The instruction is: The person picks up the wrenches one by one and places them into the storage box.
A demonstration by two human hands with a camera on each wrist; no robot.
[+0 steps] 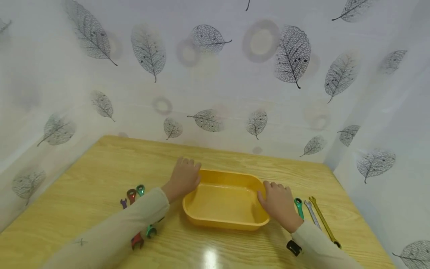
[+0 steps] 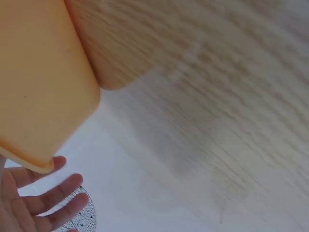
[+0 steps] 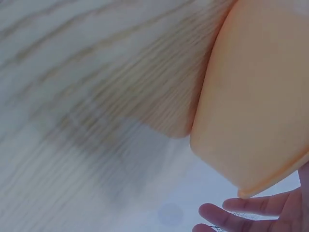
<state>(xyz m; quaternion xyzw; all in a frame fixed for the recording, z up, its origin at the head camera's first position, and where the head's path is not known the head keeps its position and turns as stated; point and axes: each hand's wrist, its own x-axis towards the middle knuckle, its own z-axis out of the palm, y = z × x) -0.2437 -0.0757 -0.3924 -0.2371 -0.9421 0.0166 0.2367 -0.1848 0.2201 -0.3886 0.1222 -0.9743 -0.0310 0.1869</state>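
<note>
At the left of the head view, the tops of a purple spanner [image 1: 124, 204], a red spanner [image 1: 132, 200] and a green ring-ended spanner [image 1: 141, 193] show above the left sleeve [image 1: 114, 231], on the wood-grain desk [image 1: 188, 248]. The left hand [image 1: 184, 180] grips the back left of the yellow tray [image 1: 223, 203], which sits at the centre of the frame, apparently resting on the desk; the left wrist view shows its fingers spread, just outside the wall. The right hand [image 1: 278, 203] pinches the tray's right end, thumb inside, fingers outside. To its right lie a second green spanner [image 1: 300, 212], a silver spanner [image 1: 311, 213] and a long gold spanner [image 1: 324, 220]. If one hand pulls or rises ahead of the other, the tray could skew or tip; its smooth wall might slip from so light a hold, and a trailing sleeve could knock the spanners askew. The left sleeve hides the middles of the left-hand tools, so I cannot tell whether the heads below it belong to them; the black piece [image 1: 294, 247] beside the right sleeve [image 1: 322, 243] is hard to identify, and both wrist views cut off the thumbs.
</note>
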